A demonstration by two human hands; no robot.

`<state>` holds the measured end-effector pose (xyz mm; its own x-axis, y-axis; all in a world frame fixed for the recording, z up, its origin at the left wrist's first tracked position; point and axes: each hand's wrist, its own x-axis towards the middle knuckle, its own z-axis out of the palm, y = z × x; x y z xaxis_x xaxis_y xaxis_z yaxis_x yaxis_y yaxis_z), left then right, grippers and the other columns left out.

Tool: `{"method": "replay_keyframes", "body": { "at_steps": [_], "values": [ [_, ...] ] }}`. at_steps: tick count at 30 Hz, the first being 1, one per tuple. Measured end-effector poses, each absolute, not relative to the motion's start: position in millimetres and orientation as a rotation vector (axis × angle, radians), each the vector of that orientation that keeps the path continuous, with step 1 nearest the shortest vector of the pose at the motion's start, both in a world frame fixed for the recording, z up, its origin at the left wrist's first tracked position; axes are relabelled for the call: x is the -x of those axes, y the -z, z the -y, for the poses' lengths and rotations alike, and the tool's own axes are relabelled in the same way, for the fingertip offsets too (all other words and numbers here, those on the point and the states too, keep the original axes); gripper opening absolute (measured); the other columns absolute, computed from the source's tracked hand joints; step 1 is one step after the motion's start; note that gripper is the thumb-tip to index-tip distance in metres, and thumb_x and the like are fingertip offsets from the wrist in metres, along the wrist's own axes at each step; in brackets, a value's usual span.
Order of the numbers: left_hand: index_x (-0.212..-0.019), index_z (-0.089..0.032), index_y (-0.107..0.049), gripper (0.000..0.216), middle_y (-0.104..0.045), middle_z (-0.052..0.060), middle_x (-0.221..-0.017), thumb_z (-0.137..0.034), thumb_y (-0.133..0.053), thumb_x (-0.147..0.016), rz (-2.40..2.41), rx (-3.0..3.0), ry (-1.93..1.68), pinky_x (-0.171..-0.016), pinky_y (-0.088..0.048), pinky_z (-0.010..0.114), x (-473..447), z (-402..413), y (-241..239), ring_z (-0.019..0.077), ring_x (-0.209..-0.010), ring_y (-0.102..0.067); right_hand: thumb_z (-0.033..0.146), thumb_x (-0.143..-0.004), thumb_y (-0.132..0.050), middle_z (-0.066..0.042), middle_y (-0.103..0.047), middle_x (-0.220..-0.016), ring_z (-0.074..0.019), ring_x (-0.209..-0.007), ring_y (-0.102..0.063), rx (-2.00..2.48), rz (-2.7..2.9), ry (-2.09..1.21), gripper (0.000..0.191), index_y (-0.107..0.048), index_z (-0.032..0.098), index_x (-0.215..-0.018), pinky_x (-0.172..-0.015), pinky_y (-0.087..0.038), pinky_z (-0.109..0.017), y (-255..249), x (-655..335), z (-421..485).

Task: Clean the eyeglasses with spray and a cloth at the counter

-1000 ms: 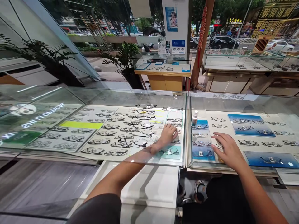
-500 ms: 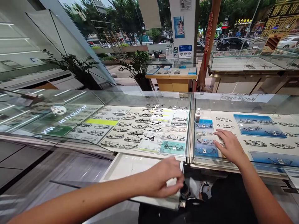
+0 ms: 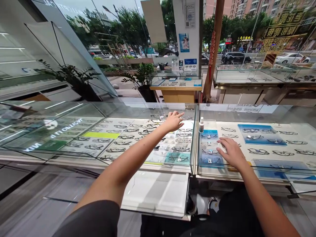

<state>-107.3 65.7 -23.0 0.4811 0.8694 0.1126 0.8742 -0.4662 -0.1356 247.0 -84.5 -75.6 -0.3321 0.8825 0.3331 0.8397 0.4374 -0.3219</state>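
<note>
My left hand (image 3: 174,121) stretches out over the glass top of the left display case (image 3: 98,112), fingers apart and holding nothing, near the far right corner. Rows of eyeglass frames (image 3: 123,136) lie on trays under that glass. My right hand (image 3: 230,152) rests flat, fingers spread, on the glass of the right display case (image 3: 271,113), above frames on a blue mat (image 3: 208,148). A small white spray bottle (image 3: 201,125) stands inside the right case, between my two hands.
A white sliding shelf (image 3: 158,194) sticks out below the left case, toward me. Potted plants (image 3: 143,74) and more glass counters (image 3: 247,70) stand behind. The shop window lies beyond, with the street outside. My shoes (image 3: 197,204) show on the floor.
My left hand came out from inside the left case, passed the pulled-out shelf, and now reaches over the glass top to its far side. My right hand stayed on the right case.
</note>
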Motion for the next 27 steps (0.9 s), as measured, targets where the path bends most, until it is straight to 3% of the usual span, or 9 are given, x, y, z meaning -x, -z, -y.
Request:
{"method": "replay_keyframes", "body": {
  "at_steps": [6, 12, 15, 20, 27],
  "values": [
    [-0.115, -0.021, -0.080, 0.046, -0.063, 0.012, -0.152, -0.050, -0.051, -0.098, 1.566, 2.552, -0.032, -0.107, -0.034, 0.052, 100.7, -84.1, 41.7, 0.0385, -0.128, -0.048, 0.045, -0.100, -0.048, -0.013, -0.072, -0.133, -0.0330, -0.127, -0.064, 1.450, 2.231, -0.120, 0.038, -0.069, 0.024, -0.123, -0.105, -0.054, -0.055, 74.9, -244.8, 85.0],
    [-0.108, -0.015, -0.080, 0.053, -0.060, 0.017, -0.152, -0.059, -0.051, -0.097, 1.672, 2.489, -0.069, -0.105, -0.036, 0.050, 90.2, -84.1, 43.9, 0.0401, -0.129, -0.048, 0.043, -0.100, -0.049, -0.014, -0.071, -0.135, -0.0338, -0.130, -0.064, 1.478, 2.227, -0.165, 0.037, -0.069, 0.022, -0.124, -0.107, -0.053, -0.058, 72.8, -243.8, 84.7],
    [-0.114, -0.014, -0.078, 0.056, -0.061, 0.017, -0.151, -0.058, -0.047, -0.099, 1.712, 2.485, -0.062, -0.103, -0.037, 0.049, 86.5, -74.8, 36.7, 0.0402, -0.129, -0.048, 0.042, -0.100, -0.049, -0.014, -0.071, -0.136, -0.0339, -0.131, -0.063, 1.468, 2.220, -0.183, 0.037, -0.069, 0.022, -0.124, -0.108, -0.053, -0.059, 73.2, -244.2, 84.4],
    [-0.132, -0.017, -0.071, 0.059, -0.059, 0.014, -0.154, -0.059, -0.045, -0.100, 1.684, 2.558, 0.004, -0.104, -0.037, 0.049, 87.7, -31.4, 6.5, 0.0393, -0.130, -0.046, 0.043, -0.101, -0.049, -0.013, -0.071, -0.136, -0.0329, -0.131, -0.064, 1.469, 2.214, -0.183, 0.037, -0.070, 0.022, -0.123, -0.108, -0.053, -0.056, 73.3, -244.8, 85.1],
    [-0.136, -0.023, -0.069, 0.064, -0.062, 0.011, -0.150, -0.070, -0.048, -0.098, 1.519, 2.905, 0.070, -0.111, -0.035, 0.056, 112.0, 106.1, -70.5, 0.0376, -0.126, -0.051, 0.046, -0.102, -0.046, -0.014, -0.070, -0.138, -0.0345, -0.132, -0.062, 1.487, 2.217, -0.253, 0.042, -0.070, 0.021, -0.126, -0.109, -0.052, -0.056, 68.5, -244.9, 89.3]
  ]
}}
